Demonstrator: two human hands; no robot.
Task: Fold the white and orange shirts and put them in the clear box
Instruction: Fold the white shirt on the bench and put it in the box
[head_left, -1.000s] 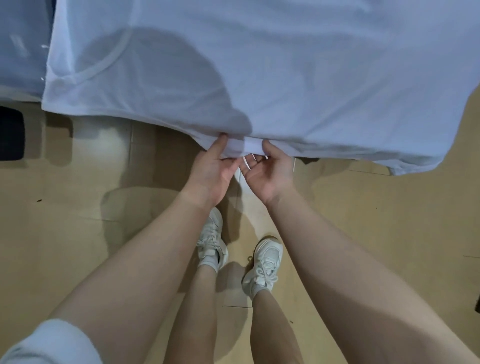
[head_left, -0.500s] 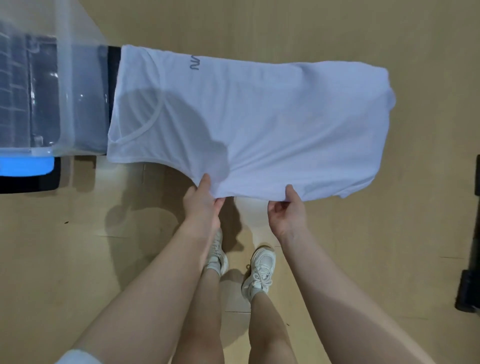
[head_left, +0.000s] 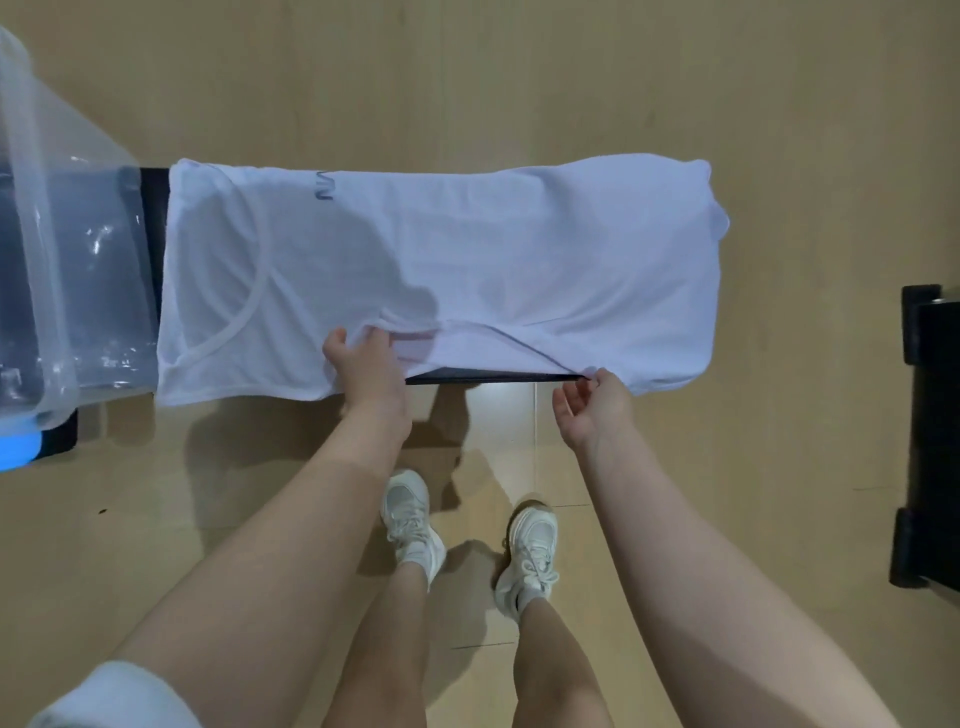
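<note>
Head view looks down on the white shirt (head_left: 519, 260), which lies spread lengthwise over a dark table (head_left: 483, 375) whose near edge shows as a thin strip under the lifted hem. Its neckline end points left, its far end right, and a small grey print sits near its far edge. The left hand (head_left: 366, 364) grips the near edge of the fabric, fingers curled into a bunched fold. The right hand (head_left: 595, 408) pinches the hem further right, thumb and fingertips closed on the cloth, palm turned up. Just left of the shirt stands the clear box (head_left: 52, 270), touching or nearly touching its neckline end. Below, white sneakers (head_left: 413, 519) stand on the wooden floor (head_left: 467, 78). A black object (head_left: 930, 441) sits at the right edge.
</note>
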